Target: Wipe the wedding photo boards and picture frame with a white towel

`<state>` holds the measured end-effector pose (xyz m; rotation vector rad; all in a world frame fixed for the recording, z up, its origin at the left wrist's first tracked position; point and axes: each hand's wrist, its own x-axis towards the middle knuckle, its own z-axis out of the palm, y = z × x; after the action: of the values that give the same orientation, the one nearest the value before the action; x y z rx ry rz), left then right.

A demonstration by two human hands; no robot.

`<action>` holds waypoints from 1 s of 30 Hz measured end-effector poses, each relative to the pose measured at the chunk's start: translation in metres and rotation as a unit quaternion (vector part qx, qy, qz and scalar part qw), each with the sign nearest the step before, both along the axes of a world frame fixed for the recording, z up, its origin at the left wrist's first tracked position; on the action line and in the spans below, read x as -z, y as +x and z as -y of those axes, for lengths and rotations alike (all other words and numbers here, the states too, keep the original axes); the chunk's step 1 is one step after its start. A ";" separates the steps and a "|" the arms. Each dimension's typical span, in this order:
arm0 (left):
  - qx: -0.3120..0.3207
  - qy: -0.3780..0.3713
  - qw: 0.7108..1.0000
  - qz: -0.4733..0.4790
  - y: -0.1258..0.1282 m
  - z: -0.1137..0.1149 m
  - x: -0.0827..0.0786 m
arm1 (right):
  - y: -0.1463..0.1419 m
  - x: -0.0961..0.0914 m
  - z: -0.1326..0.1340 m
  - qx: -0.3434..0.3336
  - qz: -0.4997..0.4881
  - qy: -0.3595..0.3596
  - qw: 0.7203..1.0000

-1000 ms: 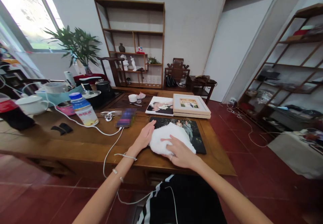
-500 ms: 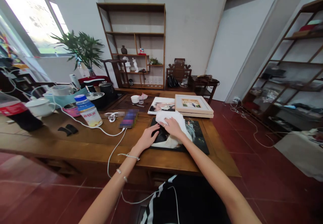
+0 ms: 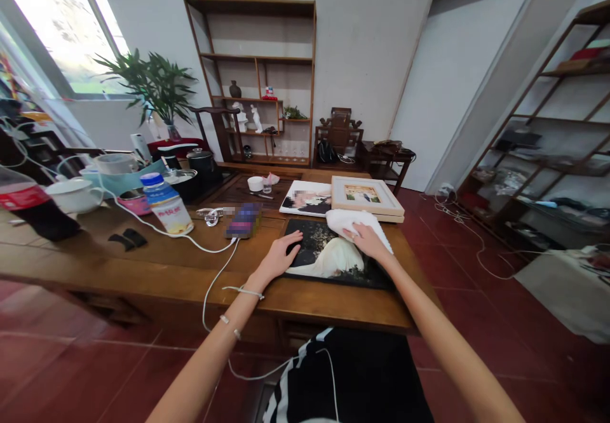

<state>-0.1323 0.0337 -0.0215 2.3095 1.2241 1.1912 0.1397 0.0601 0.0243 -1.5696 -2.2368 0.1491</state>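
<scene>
A dark photo panel (image 3: pixel 324 258) with a wedding picture lies flat on the wooden table (image 3: pixel 143 264) in front of me. My left hand (image 3: pixel 279 258) rests flat on the panel's left edge, fingers spread. My right hand (image 3: pixel 366 240) presses a white cloth (image 3: pixel 350 221) onto the panel's far right corner, fingers laid over the cloth. Just behind the cloth sits a light wooden picture frame (image 3: pixel 365 195) stacked on another, with an unframed photo print (image 3: pixel 305 197) to its left.
A phone (image 3: pixel 244 220) on a white cable, a small milk bottle (image 3: pixel 166 204), a cola bottle (image 3: pixel 28 204), bowls and a kettle (image 3: pixel 203 162) crowd the table's left half. Shelving stands at the back wall and on the right. The floor is red tile.
My right hand has swept the white cloth from the near middle of the panel up and across to its far right corner. My left hand has stayed at the panel's left edge.
</scene>
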 end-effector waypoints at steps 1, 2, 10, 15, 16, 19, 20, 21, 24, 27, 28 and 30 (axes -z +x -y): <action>0.000 0.000 1.000 -0.001 0.000 0.000 0.000 | 0.009 0.001 0.002 0.010 -0.001 -0.002 1.000; -0.001 0.001 1.000 -0.001 0.000 0.000 0.000 | 0.017 0.002 0.005 0.020 -0.001 -0.003 1.000; -0.007 0.006 1.000 -0.002 0.000 -0.001 0.001 | 0.019 0.010 0.074 -0.002 0.002 0.023 1.000; -0.003 0.002 1.000 -0.008 0.001 0.001 0.000 | 0.012 0.004 0.127 -0.101 0.003 0.030 0.994; 0.000 0.003 1.000 -0.011 0.001 0.001 -0.001 | 0.014 0.003 0.129 -0.099 0.005 0.016 0.995; 0.006 0.011 1.000 -0.018 0.000 0.002 -0.002 | 0.023 0.004 0.116 -0.055 0.005 -0.008 0.998; 0.006 0.013 1.000 -0.018 0.000 0.002 -0.002 | 0.027 0.005 0.106 -0.040 0.005 -0.007 0.999; 0.006 0.014 1.000 -0.018 0.000 0.002 -0.002 | 0.030 0.006 0.095 -0.028 0.005 -0.002 1.000; 0.006 0.013 1.000 -0.018 -0.001 0.001 -0.001 | 0.036 0.009 0.059 0.002 0.013 0.009 1.000; 0.008 0.010 1.000 -0.022 -0.001 0.001 0.000 | 0.035 0.006 0.029 0.009 0.020 0.010 1.000; 0.007 0.010 1.000 -0.023 -0.001 0.001 0.000 | 0.034 0.005 0.021 0.008 0.021 0.011 1.000; 0.006 0.010 1.000 -0.022 -0.001 0.001 0.000 | 0.031 0.002 0.008 0.011 0.020 0.013 1.000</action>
<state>-0.1335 0.0329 -0.0218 2.3670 1.2158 1.1598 0.1706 0.0525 0.0224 -1.5959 -2.2416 0.0836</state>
